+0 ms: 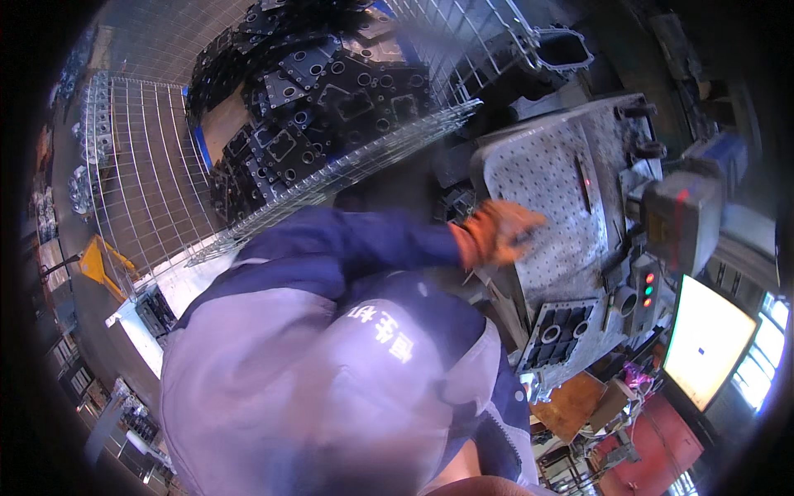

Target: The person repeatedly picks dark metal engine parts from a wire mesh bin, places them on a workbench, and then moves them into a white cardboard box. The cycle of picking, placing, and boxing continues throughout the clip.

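Observation:
My left arm, in a navy sleeve, reaches across to the right. At its end is my left hand [499, 233] in an orange glove, over the near left edge of a grey metal worktable [542, 186] dotted with small holes. Its fingers point right and look apart, with a dark gap or patch between them; nothing in them can be made out for sure. A dark flat plate with round openings [559, 334] lies at the table's near end. A slim dark bar [584, 186] with a red light spot lies farther along. My right hand does not show.
A wire mesh cage [149, 165] holds a heap of black plates with holes [339, 103]. Right of the table stand a boxy machine head [682, 217], a panel with red and green lights [646, 290] and a lit screen [710, 341]. A yellow bracket [104, 263] stands left.

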{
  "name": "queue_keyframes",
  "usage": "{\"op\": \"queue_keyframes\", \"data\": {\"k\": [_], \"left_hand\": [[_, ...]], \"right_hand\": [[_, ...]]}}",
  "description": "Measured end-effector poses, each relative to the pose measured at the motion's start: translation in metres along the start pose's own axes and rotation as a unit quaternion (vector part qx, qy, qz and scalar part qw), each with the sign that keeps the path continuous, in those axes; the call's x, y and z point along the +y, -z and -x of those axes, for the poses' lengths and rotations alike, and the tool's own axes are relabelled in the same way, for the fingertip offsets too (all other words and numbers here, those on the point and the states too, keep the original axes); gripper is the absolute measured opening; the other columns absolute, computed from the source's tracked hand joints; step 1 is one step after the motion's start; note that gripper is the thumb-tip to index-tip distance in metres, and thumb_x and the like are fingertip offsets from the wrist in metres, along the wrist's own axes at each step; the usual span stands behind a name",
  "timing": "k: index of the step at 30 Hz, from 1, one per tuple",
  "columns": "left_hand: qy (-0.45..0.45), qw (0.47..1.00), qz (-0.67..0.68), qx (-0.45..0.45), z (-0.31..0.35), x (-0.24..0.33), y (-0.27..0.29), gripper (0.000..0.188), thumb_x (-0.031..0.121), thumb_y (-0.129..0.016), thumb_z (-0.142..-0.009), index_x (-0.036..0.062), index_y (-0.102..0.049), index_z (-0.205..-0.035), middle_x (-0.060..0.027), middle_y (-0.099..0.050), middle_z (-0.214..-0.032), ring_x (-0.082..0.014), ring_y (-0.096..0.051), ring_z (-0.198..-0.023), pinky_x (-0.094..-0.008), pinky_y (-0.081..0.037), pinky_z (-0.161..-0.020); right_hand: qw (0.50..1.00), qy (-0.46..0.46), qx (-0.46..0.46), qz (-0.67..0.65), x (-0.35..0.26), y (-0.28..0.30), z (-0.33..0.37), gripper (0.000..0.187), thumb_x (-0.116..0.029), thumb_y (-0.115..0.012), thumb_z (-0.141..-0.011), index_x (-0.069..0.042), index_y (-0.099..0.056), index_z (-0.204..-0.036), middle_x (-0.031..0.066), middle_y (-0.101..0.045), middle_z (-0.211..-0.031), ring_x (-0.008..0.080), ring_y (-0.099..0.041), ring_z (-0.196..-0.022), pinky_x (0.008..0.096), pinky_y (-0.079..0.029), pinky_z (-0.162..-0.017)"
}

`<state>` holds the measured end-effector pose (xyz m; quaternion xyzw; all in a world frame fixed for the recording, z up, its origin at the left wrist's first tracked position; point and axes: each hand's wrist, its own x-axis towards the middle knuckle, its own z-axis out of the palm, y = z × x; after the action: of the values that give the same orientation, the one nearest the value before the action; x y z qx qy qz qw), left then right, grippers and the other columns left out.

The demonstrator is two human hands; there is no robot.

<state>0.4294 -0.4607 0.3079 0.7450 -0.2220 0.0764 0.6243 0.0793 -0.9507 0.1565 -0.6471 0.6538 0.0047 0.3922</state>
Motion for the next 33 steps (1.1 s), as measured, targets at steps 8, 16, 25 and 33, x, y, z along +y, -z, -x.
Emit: {"op": "queue_keyframes", "data": {"k": [8,16,25,33], "left_hand": [[0.467,0.776,-0.420,-0.063,0.101,-0.224,0.301,0.066,0.038,-0.074,-0.075,0.0148,-0.054,-0.133,-0.0129,-0.057,-0.132,-0.0340,-0.057,-0.119,-0.0423,-0.048,-0.097],[0.606,0.676,-0.384,-0.170,0.144,-0.421,0.377,0.097,0.051,-0.078,-0.073,0.0222,-0.031,-0.153,-0.0117,-0.037,-0.154,-0.0307,-0.035,-0.142,-0.0502,-0.035,-0.111],[0.593,0.704,-0.326,-0.216,0.173,-0.467,0.366,0.057,0.030,-0.084,-0.069,0.0149,-0.066,-0.120,-0.0142,-0.069,-0.114,-0.0328,-0.065,-0.110,-0.0444,-0.051,-0.091],[0.527,0.717,-0.329,-0.317,0.127,-0.317,0.297,0.031,0.025,-0.074,-0.074,0.0120,-0.074,-0.102,-0.0164,-0.071,-0.104,-0.0344,-0.069,-0.100,-0.0435,-0.057,-0.085]], "right_hand": [[0.769,0.189,-0.161,0.589,-0.052,-0.135,0.227,0.044,-0.044,-0.054,-0.093,-0.004,-0.068,-0.108,0.0190,-0.069,-0.102,0.0339,-0.065,-0.088,0.0434,-0.052,-0.079],[0.740,0.307,-0.270,0.534,-0.102,-0.304,0.406,0.042,-0.037,-0.050,-0.096,-0.001,-0.068,-0.109,0.0225,-0.068,-0.105,0.0377,-0.065,-0.091,0.0425,-0.052,-0.083],[0.839,0.018,-0.474,0.268,-0.175,-0.419,0.484,0.032,-0.012,-0.049,-0.098,-0.001,-0.061,-0.125,0.0104,-0.069,-0.112,0.0126,-0.064,-0.089,0.0288,-0.052,-0.076],[0.827,-0.034,-0.552,0.098,-0.200,-0.517,0.504,0.066,-0.040,-0.066,-0.091,0.000,-0.044,-0.139,0.0182,-0.053,-0.136,0.0311,-0.060,-0.112,0.0439,-0.050,-0.092]]}}
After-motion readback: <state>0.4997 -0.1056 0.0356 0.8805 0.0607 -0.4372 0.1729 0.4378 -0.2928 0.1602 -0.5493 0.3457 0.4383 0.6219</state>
